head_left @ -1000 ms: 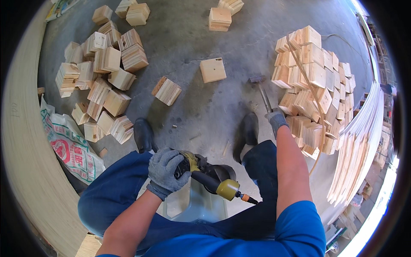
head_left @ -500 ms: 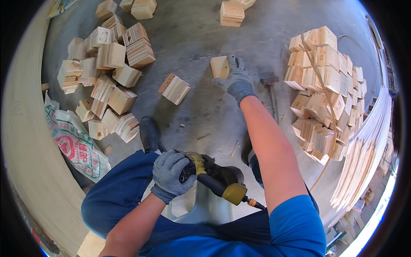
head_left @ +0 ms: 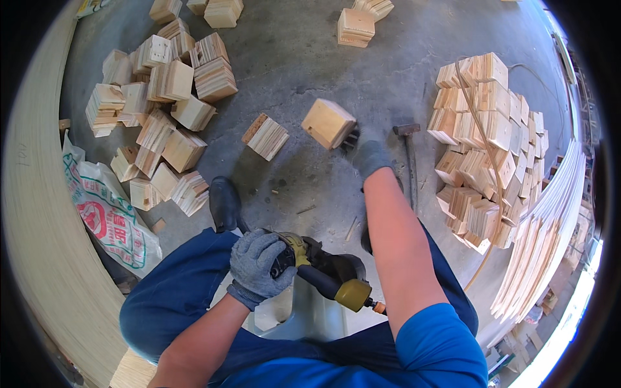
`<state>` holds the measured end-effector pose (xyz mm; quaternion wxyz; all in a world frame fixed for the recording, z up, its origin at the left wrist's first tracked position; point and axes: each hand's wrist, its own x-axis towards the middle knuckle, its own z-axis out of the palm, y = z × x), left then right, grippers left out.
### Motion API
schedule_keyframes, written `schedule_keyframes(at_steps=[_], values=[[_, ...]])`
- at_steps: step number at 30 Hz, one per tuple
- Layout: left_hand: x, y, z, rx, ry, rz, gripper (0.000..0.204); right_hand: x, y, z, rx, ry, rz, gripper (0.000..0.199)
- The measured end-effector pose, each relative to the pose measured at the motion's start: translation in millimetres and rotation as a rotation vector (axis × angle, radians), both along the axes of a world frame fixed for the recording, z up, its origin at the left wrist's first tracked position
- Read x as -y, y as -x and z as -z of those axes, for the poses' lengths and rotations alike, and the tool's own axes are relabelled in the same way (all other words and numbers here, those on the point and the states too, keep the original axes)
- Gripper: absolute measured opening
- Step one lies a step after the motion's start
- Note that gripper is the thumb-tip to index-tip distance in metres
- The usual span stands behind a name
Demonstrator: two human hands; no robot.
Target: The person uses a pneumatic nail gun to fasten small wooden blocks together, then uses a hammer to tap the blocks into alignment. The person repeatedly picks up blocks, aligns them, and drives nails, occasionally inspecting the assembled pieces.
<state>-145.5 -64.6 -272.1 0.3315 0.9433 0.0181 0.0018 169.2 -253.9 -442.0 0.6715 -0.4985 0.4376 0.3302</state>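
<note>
My right hand (head_left: 366,152), in a grey knitted glove, grips a pale wooden block (head_left: 328,123) from its right side and holds it tilted, seemingly off the floor. The fingers are partly hidden behind the block. Over my lap, my left hand (head_left: 257,262), gloved the same way, is closed around a yellow and black nail gun (head_left: 323,268) whose air fitting points to the right. A stack of small plywood pieces (head_left: 266,137) lies on the floor left of the held block. A hammer (head_left: 409,152) rests on the floor to the right of my right hand.
Many plywood blocks (head_left: 171,81) lie heaped at left, with a printed white sack (head_left: 119,216) nearer me. A tall stack of blocks (head_left: 495,123) stands at right, a hose (head_left: 480,113) draped across it. Thin sheets (head_left: 543,233) lean beyond. I sit on a pale stool (head_left: 304,313).
My right hand has taken hold of the wooden block and tilted it, drawing slightly nearer. The left hand stays on the nail gun.
</note>
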Motion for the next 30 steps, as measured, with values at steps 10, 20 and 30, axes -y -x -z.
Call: schedule_keyframes(at_steps=[10,20,30], values=[[1.7,-5.2,-0.6,0.012,0.005,0.023,0.057,13.5,43.2,58.2,-0.055,0.088,0.063,0.03],[12.6,-9.5,-7.9,0.039,0.013,0.076,0.057,42.6,123.6,-16.5,0.109,0.161,-0.735,0.034],[40.3,-6.1,-28.7,0.038,0.008,0.08,0.053,37.2,239.5,-177.6,0.497,0.252,-1.695,0.061]])
